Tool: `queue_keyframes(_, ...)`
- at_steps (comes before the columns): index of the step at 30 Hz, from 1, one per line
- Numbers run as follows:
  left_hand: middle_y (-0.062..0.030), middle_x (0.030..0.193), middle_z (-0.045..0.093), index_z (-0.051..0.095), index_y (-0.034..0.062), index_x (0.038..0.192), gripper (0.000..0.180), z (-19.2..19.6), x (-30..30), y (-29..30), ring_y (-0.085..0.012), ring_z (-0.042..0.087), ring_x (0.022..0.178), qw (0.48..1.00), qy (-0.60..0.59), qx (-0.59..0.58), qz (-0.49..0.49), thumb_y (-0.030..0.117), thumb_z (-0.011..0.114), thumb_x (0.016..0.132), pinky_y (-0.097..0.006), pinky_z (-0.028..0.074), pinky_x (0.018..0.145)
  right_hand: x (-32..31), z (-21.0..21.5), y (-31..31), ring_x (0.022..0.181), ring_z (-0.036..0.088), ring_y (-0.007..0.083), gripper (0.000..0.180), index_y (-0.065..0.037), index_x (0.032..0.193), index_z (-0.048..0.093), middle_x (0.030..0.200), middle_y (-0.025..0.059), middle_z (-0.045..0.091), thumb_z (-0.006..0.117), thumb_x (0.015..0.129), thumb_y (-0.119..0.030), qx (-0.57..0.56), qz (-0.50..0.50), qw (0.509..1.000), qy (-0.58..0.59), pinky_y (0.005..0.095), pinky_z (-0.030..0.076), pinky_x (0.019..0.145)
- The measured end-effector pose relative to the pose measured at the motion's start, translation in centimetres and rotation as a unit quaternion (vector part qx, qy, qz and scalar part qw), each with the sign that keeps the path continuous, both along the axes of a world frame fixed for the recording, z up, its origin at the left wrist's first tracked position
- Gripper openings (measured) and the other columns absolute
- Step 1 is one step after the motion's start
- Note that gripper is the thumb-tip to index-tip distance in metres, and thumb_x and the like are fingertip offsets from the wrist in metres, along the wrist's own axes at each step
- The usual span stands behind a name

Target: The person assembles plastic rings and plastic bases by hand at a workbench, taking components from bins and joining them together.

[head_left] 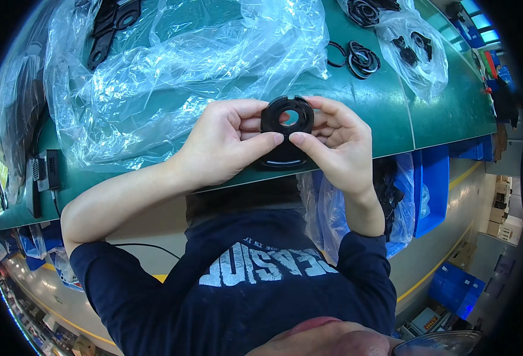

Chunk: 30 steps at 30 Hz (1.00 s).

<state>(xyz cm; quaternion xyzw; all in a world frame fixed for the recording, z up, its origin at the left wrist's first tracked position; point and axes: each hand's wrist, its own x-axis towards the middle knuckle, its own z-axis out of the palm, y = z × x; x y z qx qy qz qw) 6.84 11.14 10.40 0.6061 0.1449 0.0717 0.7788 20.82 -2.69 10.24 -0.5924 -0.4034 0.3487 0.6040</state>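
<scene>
Between both hands I hold a black round plastic part [271, 121] with a hole through its middle and a notch at its top edge. My left hand [226, 139] grips its left side, thumb pressed on the lower front. On the other side my right hand [338, 139] pinches it the same way, thumb near the left thumb. Just below the thumbs shows another black piece with a curved pale edge [282, 162]; I cannot tell if it belongs to the held part. The fingertips behind the part are partly hidden.
Clear plastic sheeting [172, 77] covers much of the green table [368, 110]. Black rings [362, 59] lie at the far right, near a bag of black parts [416, 53]. A black bracket [110, 29] lies far left. A blue bin [433, 190] stands below the table's right edge.
</scene>
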Motion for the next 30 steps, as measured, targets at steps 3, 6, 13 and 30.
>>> queue_keyframes(3,-0.0071,0.098,0.063,0.052,-0.0064,0.115,0.033,0.0,0.1,0.3,-0.0086,0.058,0.088,1.0,0.004,0.001,-0.012,0.002,0.058,0.084,-0.022,0.048,0.078,0.2,-0.4,0.1,0.081,0.062,0.0105,0.039,0.006,0.113,0.052,0.093,0.0112,0.064,0.066,0.076,0.005,0.024,-0.016,1.0,0.002,0.0201,0.05,0.069)
queue_keyframes(6,-0.0064,0.1,0.062,0.051,-0.0048,0.118,0.033,0.0,0.2,0.4,-0.0089,0.058,0.088,0.999,0.005,-0.023,-0.023,0.006,0.055,0.087,-0.023,0.048,0.078,0.3,-0.2,-0.2,0.082,0.061,0.0106,0.036,0.006,0.112,0.053,0.094,0.0111,0.063,0.065,0.078,0.004,0.037,-0.037,0.998,0.019,0.0199,0.049,0.071)
queue_keyframes(13,-0.008,0.113,0.057,0.049,-0.0012,0.123,0.038,0.8,-0.1,-0.1,-0.0101,0.055,0.1,0.999,-0.006,0.013,-0.035,0.009,0.053,0.086,-0.026,0.047,0.081,-0.1,-0.4,-0.9,0.08,0.061,0.0106,0.026,0.006,0.105,0.057,0.09,0.0098,0.064,0.064,0.079,0.004,0.08,-0.1,0.992,-0.005,0.0197,0.049,0.07)
queue_keyframes(30,-0.0089,0.093,0.065,0.06,-0.0026,0.11,0.026,0.7,-0.1,-0.4,-0.0107,0.061,0.084,0.999,-0.027,0.024,0.012,0.006,0.059,0.085,-0.022,0.048,0.075,-1.0,-0.2,-0.6,0.07,0.064,0.0149,0.01,0.005,0.078,0.065,0.08,0.012,0.066,0.069,0.07,0.007,0.14,-0.085,0.962,-0.219,0.0222,0.05,0.062)
